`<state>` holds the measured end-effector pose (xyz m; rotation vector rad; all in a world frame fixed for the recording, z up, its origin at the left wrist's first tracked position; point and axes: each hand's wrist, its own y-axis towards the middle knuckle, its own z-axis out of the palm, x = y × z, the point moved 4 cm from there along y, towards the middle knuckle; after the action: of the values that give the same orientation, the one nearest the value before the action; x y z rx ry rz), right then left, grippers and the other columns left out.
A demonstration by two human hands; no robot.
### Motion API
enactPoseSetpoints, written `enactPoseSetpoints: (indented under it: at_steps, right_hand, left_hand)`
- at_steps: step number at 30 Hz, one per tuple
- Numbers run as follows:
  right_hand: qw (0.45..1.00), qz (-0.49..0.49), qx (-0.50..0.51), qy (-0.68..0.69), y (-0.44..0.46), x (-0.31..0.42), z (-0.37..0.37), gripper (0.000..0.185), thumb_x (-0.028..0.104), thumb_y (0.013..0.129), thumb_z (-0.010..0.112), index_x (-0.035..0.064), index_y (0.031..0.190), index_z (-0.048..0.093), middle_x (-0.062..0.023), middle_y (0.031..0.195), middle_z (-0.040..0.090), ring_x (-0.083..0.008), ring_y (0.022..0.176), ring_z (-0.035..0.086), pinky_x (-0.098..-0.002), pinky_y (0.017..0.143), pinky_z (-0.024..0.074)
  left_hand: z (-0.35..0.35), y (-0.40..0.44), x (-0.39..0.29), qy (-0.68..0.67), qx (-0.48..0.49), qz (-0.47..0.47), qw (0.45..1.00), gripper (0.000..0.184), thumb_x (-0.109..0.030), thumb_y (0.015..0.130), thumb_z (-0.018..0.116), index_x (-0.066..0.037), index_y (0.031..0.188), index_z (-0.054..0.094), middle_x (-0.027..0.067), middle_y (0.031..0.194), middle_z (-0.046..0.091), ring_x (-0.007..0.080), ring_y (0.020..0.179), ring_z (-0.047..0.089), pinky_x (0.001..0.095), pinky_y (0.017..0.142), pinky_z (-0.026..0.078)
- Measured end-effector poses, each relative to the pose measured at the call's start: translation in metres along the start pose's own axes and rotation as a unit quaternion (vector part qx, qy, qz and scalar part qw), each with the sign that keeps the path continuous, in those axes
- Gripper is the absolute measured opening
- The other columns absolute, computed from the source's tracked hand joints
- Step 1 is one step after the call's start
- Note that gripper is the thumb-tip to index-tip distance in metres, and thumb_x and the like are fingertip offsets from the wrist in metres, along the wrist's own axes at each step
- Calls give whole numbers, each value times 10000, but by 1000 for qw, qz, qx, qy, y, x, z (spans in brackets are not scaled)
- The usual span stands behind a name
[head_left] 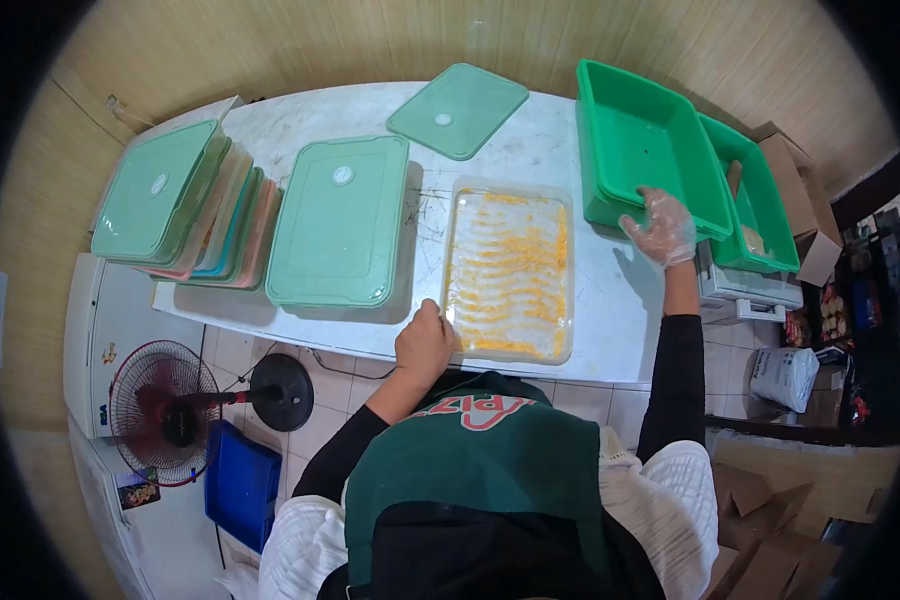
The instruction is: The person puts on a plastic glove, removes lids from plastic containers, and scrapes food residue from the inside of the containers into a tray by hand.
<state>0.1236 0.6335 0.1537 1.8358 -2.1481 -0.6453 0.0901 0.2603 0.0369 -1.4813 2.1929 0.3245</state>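
Note:
A shallow clear plastic container (457, 270) lies on the table before me, its floor streaked with rows of orange-yellow crumbs or residue. My bare left hand (425, 345) is closed on its near left edge. On the other side, my right hand (662, 228) wears a thin clear plastic glove. Its fingers are apart, by the near rim of a deep green bin (638, 135), and I see nothing held in them. Whether they touch the rim I cannot tell. A pale green lid (458, 112) lies flat behind the clear container.
Left of the clear container is a lidded pale green box (340, 220). Further left stand stacked lidded boxes (160, 195). A second green bin (770, 225) with small items is at right, beside cardboard (815, 200). A fan (175, 415) stands on the floor at left.

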Motion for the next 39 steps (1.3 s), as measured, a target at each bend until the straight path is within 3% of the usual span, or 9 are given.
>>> enactPoseSetpoints:
  at_steps: [7, 12, 15, 18, 24, 29, 32, 38, 39]
  right_hand:
    - [947, 172, -205, 179, 6, 78, 2, 288, 223, 788, 594, 30, 1002, 581, -153, 950, 608, -314, 875, 590, -386, 806, 463]
    - [866, 208, 113, 440, 28, 255, 72, 389, 344, 799, 566, -1, 980, 581, -225, 898, 600, -359, 873, 579, -396, 806, 459]
    - [859, 212, 172, 433, 34, 316, 92, 389, 337, 757, 588, -26, 898, 587, -260, 889, 596, -397, 853, 588, -433, 780, 470]
    - [869, 221, 196, 397, 38, 340, 96, 363, 314, 742, 584, -32, 855, 587, -272, 872, 594, -412, 841, 588, -449, 767, 471]
    - [888, 248, 149, 358, 47, 349, 82, 271, 251, 725, 579, -18, 760, 583, -254, 770, 600, -408, 786, 589, -448, 725, 472]
    - [848, 249, 48, 465, 61, 340, 66, 231, 207, 746, 556, -22, 774, 559, -250, 730, 580, -401, 699, 569, -427, 666, 473]
    - [844, 188, 135, 483, 88, 303, 79, 271, 233, 754, 548, -32, 814, 548, -199, 760, 586, -290, 701, 576, -376, 665, 456]
    - [594, 344, -7, 727, 126, 227, 98, 193, 180, 771, 546, -3, 817, 587, -104, 753, 591, -166, 696, 530, -305, 636, 427]
    - [660, 333, -16, 674, 137, 205, 105, 175, 169, 774, 536, 7, 813, 592, -103, 745, 586, -177, 686, 530, -304, 628, 425]
  left_hand:
    - [-72, -8, 25, -38, -248, 95, 963, 201, -175, 774, 631, -28, 888, 554, 116, 767, 576, 288, 671, 577, 394, 597, 460]
    - [-147, 10, 111, 59, -411, 21, 909, 266, -172, 776, 603, 28, 944, 551, 178, 847, 559, 341, 776, 549, 424, 695, 435]
    - [-156, 15, 165, 149, -367, -97, 913, 276, -191, 789, 595, 44, 930, 567, 187, 817, 556, 351, 751, 541, 434, 692, 428]
    - [-157, 18, 193, -9, -271, -120, 955, 305, -224, 799, 605, 76, 845, 573, 188, 757, 558, 350, 724, 545, 413, 670, 433]
    - [-167, 11, 199, -57, -306, -137, 941, 285, -227, 809, 601, 51, 871, 587, 144, 759, 556, 262, 697, 540, 368, 639, 432]
    - [-174, 15, 202, -285, -310, -113, 900, 302, -252, 845, 585, 46, 894, 575, 112, 762, 538, 193, 693, 515, 309, 652, 428]
    - [-176, 20, 199, -332, -335, -76, 878, 324, -264, 861, 566, 52, 933, 571, 138, 813, 543, 216, 729, 523, 318, 689, 429]
    - [-154, 27, 214, -60, -269, -145, 950, 384, -256, 842, 551, 55, 1063, 508, 213, 907, 546, 337, 800, 542, 405, 746, 427]
    - [-149, 28, 220, -77, -235, -163, 955, 369, -244, 837, 549, 53, 1052, 504, 210, 902, 540, 337, 791, 546, 404, 737, 428]
